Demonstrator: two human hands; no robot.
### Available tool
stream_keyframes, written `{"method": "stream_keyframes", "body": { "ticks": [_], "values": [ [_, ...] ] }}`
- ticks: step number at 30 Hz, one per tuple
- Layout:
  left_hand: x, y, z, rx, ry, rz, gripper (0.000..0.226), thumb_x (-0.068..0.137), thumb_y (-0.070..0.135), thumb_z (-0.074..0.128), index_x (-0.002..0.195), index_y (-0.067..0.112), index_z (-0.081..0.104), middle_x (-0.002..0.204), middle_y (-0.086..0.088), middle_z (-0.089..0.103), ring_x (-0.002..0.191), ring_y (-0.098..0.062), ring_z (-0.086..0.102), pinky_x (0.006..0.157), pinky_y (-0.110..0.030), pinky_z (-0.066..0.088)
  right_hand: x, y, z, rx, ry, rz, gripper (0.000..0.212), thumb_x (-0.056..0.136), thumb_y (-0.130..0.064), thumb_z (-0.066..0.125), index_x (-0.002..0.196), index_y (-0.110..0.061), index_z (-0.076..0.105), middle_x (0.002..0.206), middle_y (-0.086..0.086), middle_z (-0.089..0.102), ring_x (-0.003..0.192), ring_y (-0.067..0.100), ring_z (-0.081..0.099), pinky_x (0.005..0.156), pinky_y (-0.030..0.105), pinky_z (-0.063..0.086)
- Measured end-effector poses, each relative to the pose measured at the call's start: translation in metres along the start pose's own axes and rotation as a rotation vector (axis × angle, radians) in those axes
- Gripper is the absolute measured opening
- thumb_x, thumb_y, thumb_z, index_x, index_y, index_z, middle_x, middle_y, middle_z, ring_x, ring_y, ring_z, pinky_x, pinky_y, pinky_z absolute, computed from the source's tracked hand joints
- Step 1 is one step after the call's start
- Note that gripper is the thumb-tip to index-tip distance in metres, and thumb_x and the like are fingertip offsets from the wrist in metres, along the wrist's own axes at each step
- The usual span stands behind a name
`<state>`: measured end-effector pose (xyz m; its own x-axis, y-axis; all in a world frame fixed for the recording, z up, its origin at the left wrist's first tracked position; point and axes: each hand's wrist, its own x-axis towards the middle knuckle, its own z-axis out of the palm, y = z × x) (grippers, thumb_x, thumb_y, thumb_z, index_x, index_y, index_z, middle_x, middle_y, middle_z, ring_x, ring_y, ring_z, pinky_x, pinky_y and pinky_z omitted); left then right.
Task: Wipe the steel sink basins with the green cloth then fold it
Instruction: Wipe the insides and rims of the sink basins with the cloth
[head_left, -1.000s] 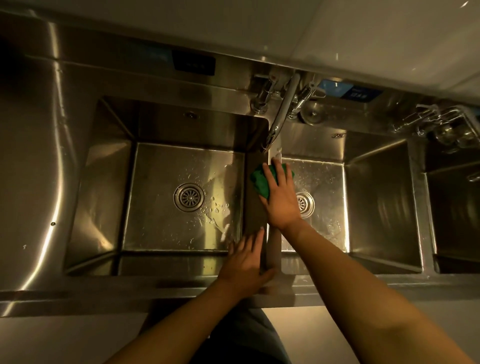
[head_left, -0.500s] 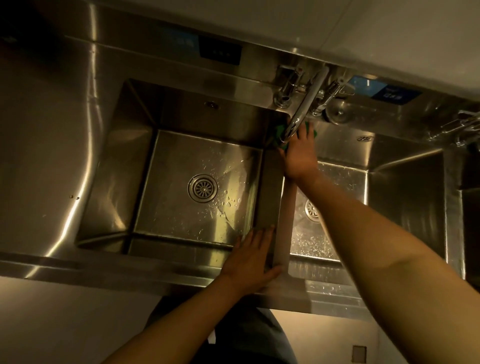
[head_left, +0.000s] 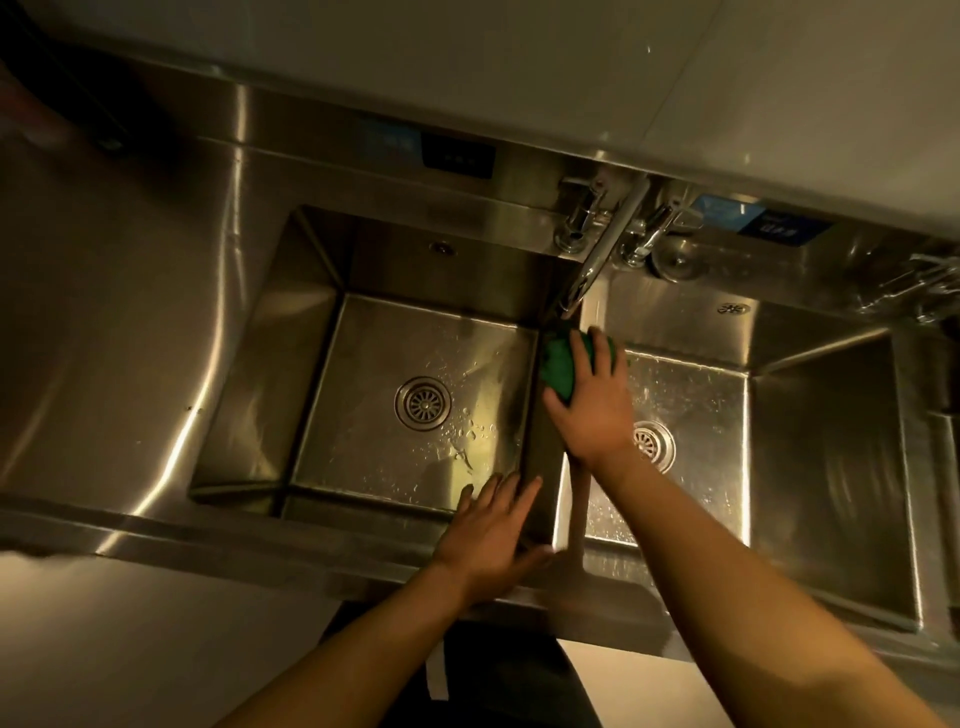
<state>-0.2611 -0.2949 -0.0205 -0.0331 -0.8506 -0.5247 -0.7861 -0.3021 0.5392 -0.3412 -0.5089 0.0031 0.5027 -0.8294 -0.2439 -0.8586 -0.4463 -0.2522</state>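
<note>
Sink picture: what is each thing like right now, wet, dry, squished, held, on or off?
Green cloth, bunched up, pressed on the divider between basins.
Right hand, gripping the cloth.
Left hand, flat on the front rim.
Left steel basin, floor spotted with droplets.
Right steel basin, floor wet too.
Curved steel tap, no water stream visible.
</note>
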Motion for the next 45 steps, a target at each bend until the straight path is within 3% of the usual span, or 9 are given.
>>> {"method": "stream_keyframes", "body": {
  "ticks": [9, 17, 22, 27, 30, 34, 38, 41, 45],
  "values": [
    [-0.035, -0.086, -0.053, 0.099, 0.053, -0.076, 0.074, 0.103, 0.064, 0.031, 0.163, 0.037, -0.001, 0.173, 0.005, 0.002, 0.159, -0.022, -0.002, 0.128, -0.054, 0.006, -0.059, -0.022, 0.018, 0.018, 0.002, 0.158, 0.08, 0.084, -0.027, 0.074, 0.154, -0.022, 0.037, 0.162, 0.007, 0.025, 0.146, 0.042, 0.023, 0.106, 0.064, 0.042],
    [-0.055, -0.19, -0.142, 0.218, 0.251, -0.116, 0.081, 0.096, 0.07, 0.013, 0.162, 0.024, 0.025, 0.166, -0.006, 0.031, 0.155, -0.03, 0.023, 0.124, -0.053, 0.021, -0.055, -0.059, 0.017, 0.1, 0.191, 0.24, 0.075, 0.082, -0.023, 0.075, 0.15, -0.017, 0.044, 0.16, 0.01, 0.03, 0.145, 0.042, 0.028, 0.106, 0.067, 0.038],
    [-0.058, -0.224, -0.18, 0.258, 0.256, -0.141, 0.066, 0.107, 0.048, 0.039, 0.164, 0.024, 0.015, 0.17, -0.007, 0.019, 0.159, -0.028, 0.009, 0.126, -0.055, 0.009, -0.044, -0.11, 0.025, 0.195, 0.261, 0.153, 0.076, 0.078, -0.012, 0.08, 0.146, -0.015, 0.047, 0.159, 0.011, 0.031, 0.144, 0.039, 0.031, 0.112, 0.061, 0.037],
    [-0.062, -0.252, -0.202, 0.367, 0.265, -0.112, 0.069, 0.102, 0.057, 0.028, 0.161, 0.022, 0.021, 0.166, -0.009, 0.029, 0.156, -0.031, 0.017, 0.122, -0.059, 0.023, -0.03, -0.171, 0.037, 0.371, 0.261, 0.064, 0.079, 0.079, -0.01, 0.079, 0.15, -0.017, 0.044, 0.158, 0.011, 0.03, 0.143, 0.035, 0.031, 0.116, 0.053, 0.035],
    [-0.063, -0.262, -0.216, 0.395, 0.273, -0.087, 0.071, 0.101, 0.059, 0.023, 0.161, 0.021, 0.025, 0.165, -0.01, 0.031, 0.155, -0.033, 0.022, 0.122, -0.058, 0.023, -0.024, -0.206, 0.045, 0.446, 0.239, 0.028, 0.08, 0.08, -0.007, 0.077, 0.151, -0.018, 0.043, 0.16, 0.008, 0.027, 0.146, 0.03, 0.028, 0.121, 0.044, 0.031],
    [-0.06, -0.275, -0.235, 0.407, 0.296, -0.069, 0.068, 0.1, 0.052, 0.028, 0.161, 0.02, 0.026, 0.167, -0.01, 0.027, 0.155, -0.033, 0.021, 0.122, -0.059, 0.023, -0.013, -0.245, 0.062, 0.801, 0.191, 0.073, 0.078, 0.084, -0.007, 0.072, 0.152, -0.021, 0.036, 0.157, 0.002, 0.032, 0.14, 0.021, 0.039, 0.116, 0.036, 0.038],
    [-0.055, -0.295, -0.242, 0.372, 0.336, -0.083, 0.062, 0.107, 0.034, 0.041, 0.162, 0.014, 0.022, 0.17, -0.011, 0.018, 0.158, -0.03, 0.013, 0.126, -0.054, 0.015, -0.002, -0.286, 0.078, 1.228, 0.173, 0.285, 0.059, 0.085, -0.014, 0.078, 0.133, -0.027, 0.045, 0.121, -0.01, 0.056, 0.107, 0.007, 0.059, 0.085, 0.008, 0.046],
    [-0.053, -0.31, -0.238, 0.383, 0.362, -0.074, 0.062, 0.106, 0.03, 0.042, 0.162, 0.014, 0.021, 0.17, -0.01, 0.018, 0.158, -0.028, 0.013, 0.125, -0.056, 0.018, 0.006, -0.318, 0.097, 1.399, 0.04, 0.39, 0.05, 0.087, -0.026, 0.078, 0.129, -0.028, 0.05, 0.113, -0.018, 0.056, 0.105, 0.007, 0.06, 0.077, 0.013, 0.049],
    [-0.042, -0.32, -0.239, 0.31, 0.411, -0.052, 0.065, 0.104, 0.029, 0.039, 0.163, 0.015, 0.018, 0.171, -0.005, 0.015, 0.159, -0.021, 0.006, 0.127, -0.055, 0.011, 0.02, -0.364, 0.129, 1.65, -0.123, 0.424, 0.046, 0.094, -0.042, 0.068, 0.137, -0.031, 0.054, 0.127, -0.002, 0.063, 0.112, 0.016, 0.065, 0.086, 0.027, 0.056]
  ]
}}
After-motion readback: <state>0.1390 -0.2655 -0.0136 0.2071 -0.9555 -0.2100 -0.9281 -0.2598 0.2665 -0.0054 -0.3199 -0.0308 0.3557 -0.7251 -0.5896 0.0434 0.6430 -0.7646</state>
